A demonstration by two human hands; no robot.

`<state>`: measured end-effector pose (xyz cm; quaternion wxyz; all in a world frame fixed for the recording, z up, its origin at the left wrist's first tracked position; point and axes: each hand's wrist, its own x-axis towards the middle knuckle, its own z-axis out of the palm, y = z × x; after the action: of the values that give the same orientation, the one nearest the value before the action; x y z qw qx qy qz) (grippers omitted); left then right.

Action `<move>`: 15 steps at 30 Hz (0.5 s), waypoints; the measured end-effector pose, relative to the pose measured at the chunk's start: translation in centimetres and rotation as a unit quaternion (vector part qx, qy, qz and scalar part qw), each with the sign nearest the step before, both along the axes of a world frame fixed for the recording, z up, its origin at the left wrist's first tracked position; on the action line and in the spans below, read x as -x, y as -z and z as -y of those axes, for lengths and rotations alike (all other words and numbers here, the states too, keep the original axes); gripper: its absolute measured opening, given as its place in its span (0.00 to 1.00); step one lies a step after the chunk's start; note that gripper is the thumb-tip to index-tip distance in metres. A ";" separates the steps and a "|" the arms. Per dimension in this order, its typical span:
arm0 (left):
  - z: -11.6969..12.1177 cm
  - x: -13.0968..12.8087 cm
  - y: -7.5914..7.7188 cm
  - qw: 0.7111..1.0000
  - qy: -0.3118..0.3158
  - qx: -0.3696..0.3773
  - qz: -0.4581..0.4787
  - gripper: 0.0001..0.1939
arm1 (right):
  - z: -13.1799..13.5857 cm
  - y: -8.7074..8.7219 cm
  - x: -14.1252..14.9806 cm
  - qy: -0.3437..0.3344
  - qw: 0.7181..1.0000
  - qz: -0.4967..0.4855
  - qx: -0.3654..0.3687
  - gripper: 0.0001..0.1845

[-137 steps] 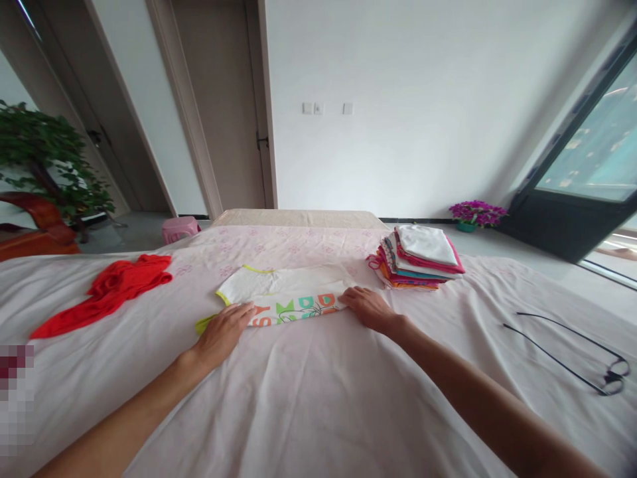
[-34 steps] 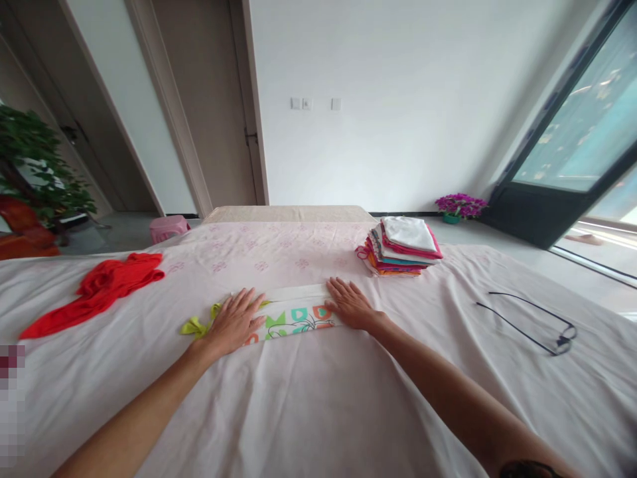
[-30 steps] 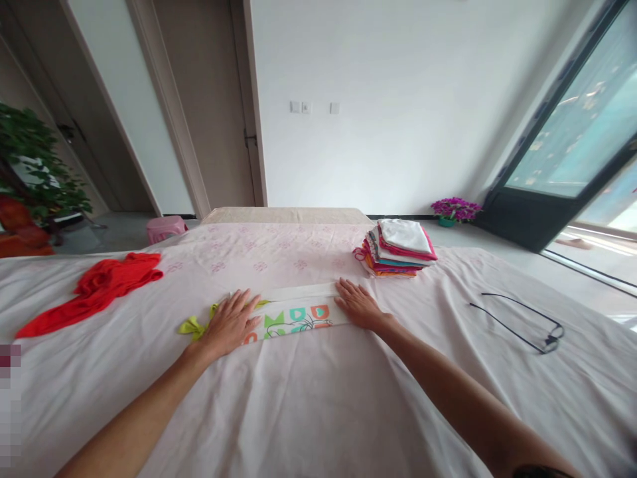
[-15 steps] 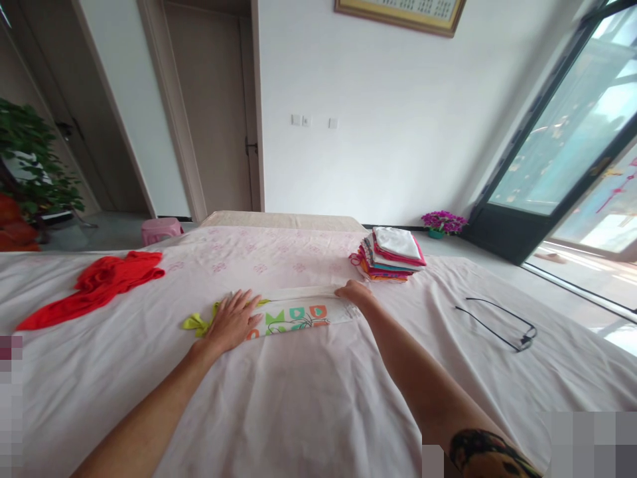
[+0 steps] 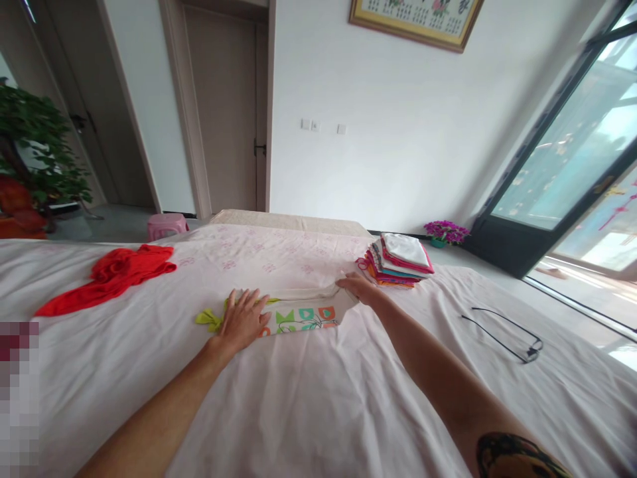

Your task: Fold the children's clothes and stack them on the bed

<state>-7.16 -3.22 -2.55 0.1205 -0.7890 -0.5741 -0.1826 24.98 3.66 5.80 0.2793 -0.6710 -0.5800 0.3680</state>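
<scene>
Currently, white shirt point(image 5: 302, 317) lies part-folded into a long strip on the pale sheet point(image 5: 298, 398), under both hands. Left hand point(image 5: 243, 318) presses flat on its nine o'clock end, fingers spread, not gripping. Right hand point(image 5: 354, 285) pinches its two o'clock corner, raising that end slightly. From the shirt: clothes stack point(image 5: 402, 260) at two o'clock, looks done; red garment point(image 5: 112, 275) just past nine, crumpled, unfolded; glasses point(image 5: 505, 337) at three, well apart. Shirt seems about midway.
</scene>
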 end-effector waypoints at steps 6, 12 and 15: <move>0.0 0.1 0.2 1.000 0.001 -0.010 -0.001 0.22 | -1.4 -1.3 7.4 -0.063 0.998 -0.002 0.028 0.05; 0.1 0.4 0.4 1.000 0.013 -0.020 0.015 0.21 | -1.9 0.9 14.2 -0.112 0.992 0.056 0.032 0.06; -0.1 0.5 0.6 0.999 0.015 -0.020 0.035 0.19 | -1.7 2.0 16.5 -0.127 0.988 0.082 0.026 0.06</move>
<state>-7.69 -3.15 -3.17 0.1136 -0.7878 -0.5626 -0.2234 8.51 5.41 3.82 0.1641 -0.6267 -0.6719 0.3591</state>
